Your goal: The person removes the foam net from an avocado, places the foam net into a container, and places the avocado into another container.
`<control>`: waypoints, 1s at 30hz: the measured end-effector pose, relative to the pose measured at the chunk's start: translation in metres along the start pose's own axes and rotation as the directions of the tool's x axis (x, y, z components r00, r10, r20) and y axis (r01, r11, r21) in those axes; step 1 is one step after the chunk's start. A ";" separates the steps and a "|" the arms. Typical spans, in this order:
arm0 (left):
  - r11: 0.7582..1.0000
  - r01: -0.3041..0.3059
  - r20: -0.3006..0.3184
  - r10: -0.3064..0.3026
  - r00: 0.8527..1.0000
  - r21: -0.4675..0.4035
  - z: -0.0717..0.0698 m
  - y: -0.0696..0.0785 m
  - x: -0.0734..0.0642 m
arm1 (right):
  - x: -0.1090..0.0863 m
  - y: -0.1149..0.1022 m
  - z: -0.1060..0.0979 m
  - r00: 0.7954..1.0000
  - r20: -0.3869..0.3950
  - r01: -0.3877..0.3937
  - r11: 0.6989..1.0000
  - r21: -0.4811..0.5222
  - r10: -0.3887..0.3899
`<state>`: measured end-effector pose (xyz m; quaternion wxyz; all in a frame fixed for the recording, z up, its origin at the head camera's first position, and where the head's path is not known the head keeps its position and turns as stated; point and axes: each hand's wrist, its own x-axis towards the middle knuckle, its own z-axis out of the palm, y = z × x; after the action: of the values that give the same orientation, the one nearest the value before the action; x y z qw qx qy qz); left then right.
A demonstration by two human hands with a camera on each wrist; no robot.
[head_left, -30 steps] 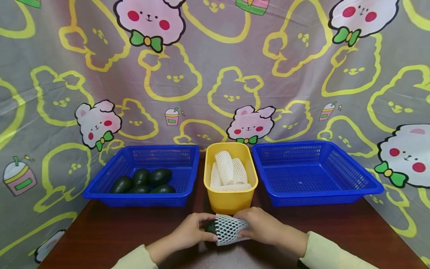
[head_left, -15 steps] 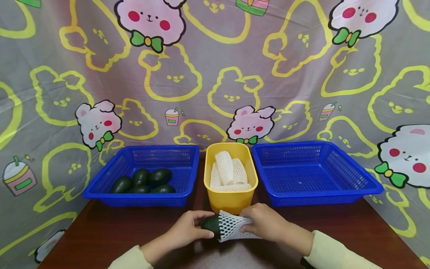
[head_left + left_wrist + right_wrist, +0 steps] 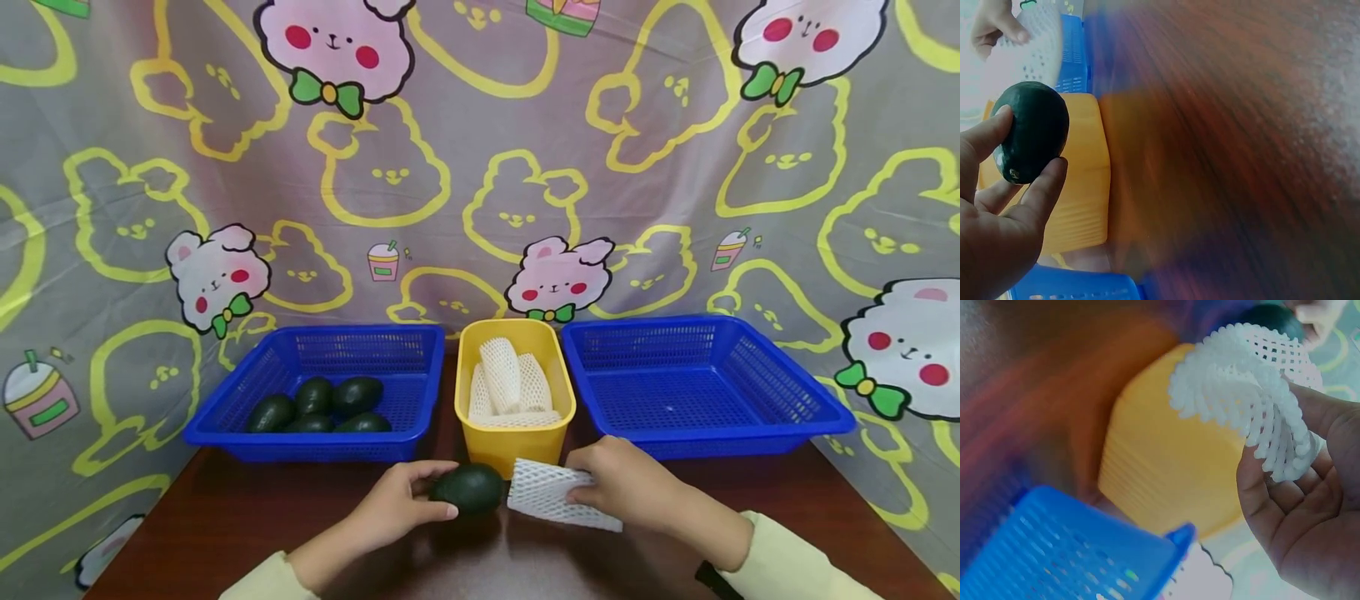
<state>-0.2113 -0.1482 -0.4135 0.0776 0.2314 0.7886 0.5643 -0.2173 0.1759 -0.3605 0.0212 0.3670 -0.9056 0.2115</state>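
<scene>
My left hand (image 3: 399, 506) grips a dark green avocado (image 3: 469, 489) by its left end, thumb and fingers on opposite sides. In the left wrist view the avocado (image 3: 1034, 128) shows bare, with its stem end toward the palm. My right hand (image 3: 626, 483) pinches a white foam net sleeve (image 3: 551, 493) between thumb and fingers. The sleeve's mouth faces the avocado across a small gap. In the right wrist view the foam net (image 3: 1247, 387) is squeezed partly flat, its near end folded open.
A yellow bin (image 3: 517, 450) holding several foam nets (image 3: 501, 375) stands just behind the hands. To the left, a blue basket (image 3: 315, 448) contains several avocados (image 3: 358, 396). Another blue basket (image 3: 697, 392) sits at the right on the brown table (image 3: 225, 533).
The foam net has come off the avocado and moved right with my right hand. My left hand has shifted slightly left with the avocado, now wholly uncovered.
</scene>
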 end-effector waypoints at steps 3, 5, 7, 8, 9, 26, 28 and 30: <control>1.000 0.000 -0.007 0.000 1.000 0.003 -0.002 0.002 -0.002 | -0.005 -0.004 -0.014 1.000 0.013 -0.022 0.998 0.060 0.022; 1.000 0.003 -0.013 -0.003 1.000 0.000 -0.004 0.003 -0.004 | -0.007 -0.006 -0.023 0.999 0.021 -0.039 0.993 0.110 0.037; 1.000 0.005 -0.021 -0.005 1.000 -0.001 -0.005 0.003 -0.005 | -0.007 -0.007 -0.031 0.998 0.030 -0.052 0.986 0.161 0.048; 1.000 0.005 -0.025 -0.005 1.000 0.000 -0.006 0.003 -0.005 | -0.006 -0.008 -0.035 0.998 0.031 -0.061 0.980 0.188 0.056; 1.000 0.005 -0.028 -0.005 1.000 -0.001 -0.006 0.003 -0.006 | -0.006 -0.008 -0.038 0.998 0.027 -0.066 0.975 0.214 0.061; 1.000 0.010 -0.036 -0.011 0.999 -0.018 -0.008 0.000 -0.009 | 0.053 0.005 -0.050 0.859 -0.392 -0.278 0.943 0.184 0.330; 1.000 0.012 -0.041 -0.013 0.999 -0.022 -0.008 0.001 -0.009 | 0.062 0.009 -0.050 0.835 -0.438 -0.295 0.943 0.154 0.333; 1.000 0.011 -0.040 -0.012 0.999 -0.027 -0.009 0.000 -0.009 | 0.071 0.013 -0.048 0.814 -0.474 -0.316 0.940 0.125 0.336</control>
<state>-0.2063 -0.1599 -0.4114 0.0679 0.2145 0.7837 0.5790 -0.2838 0.1568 -0.3074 0.2054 0.1412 -0.9155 0.3159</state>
